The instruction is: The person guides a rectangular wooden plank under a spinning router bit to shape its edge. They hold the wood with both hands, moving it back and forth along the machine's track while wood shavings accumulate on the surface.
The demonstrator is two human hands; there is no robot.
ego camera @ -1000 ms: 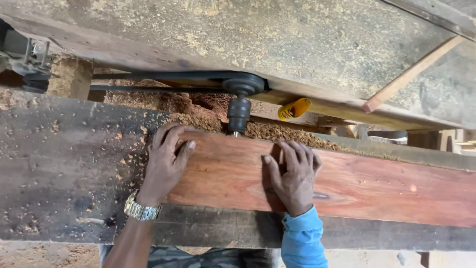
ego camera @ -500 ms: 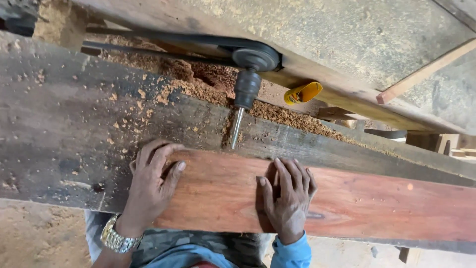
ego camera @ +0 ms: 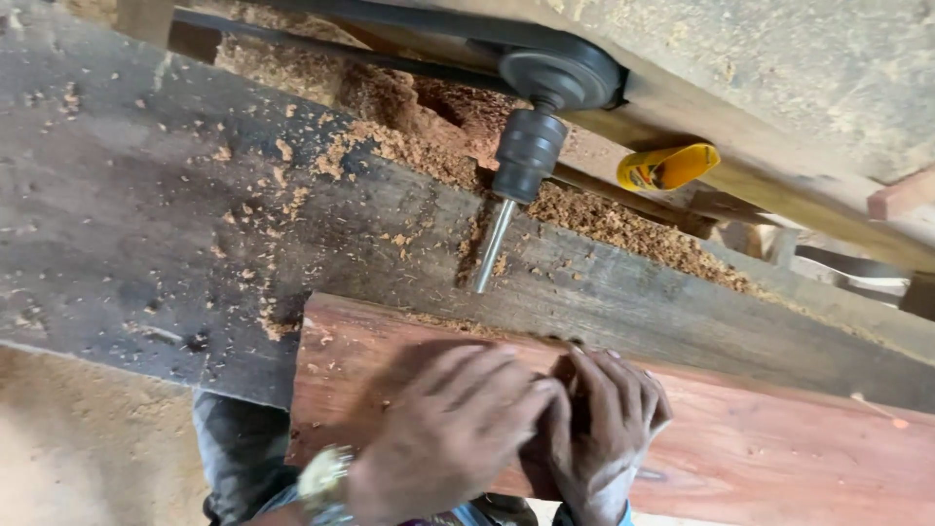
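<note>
Two hands of mine press flat on the reddish plank point(ego camera: 760, 458), which lies on the dark bench point(ego camera: 127, 224): my left hand point(ego camera: 448, 438) with fingers spread and my right hand point(ego camera: 599, 429) just beside it, both open, gripping nothing. I judge that the fingertips near the far edge could meet the drill bit point(ego camera: 495, 245) pointing at that edge, if the plank slips on the sawdust point(ego camera: 604, 219). Further right, behind the chuck point(ego camera: 528, 154), a yellow handle point(ego camera: 668, 166) lies.
</note>
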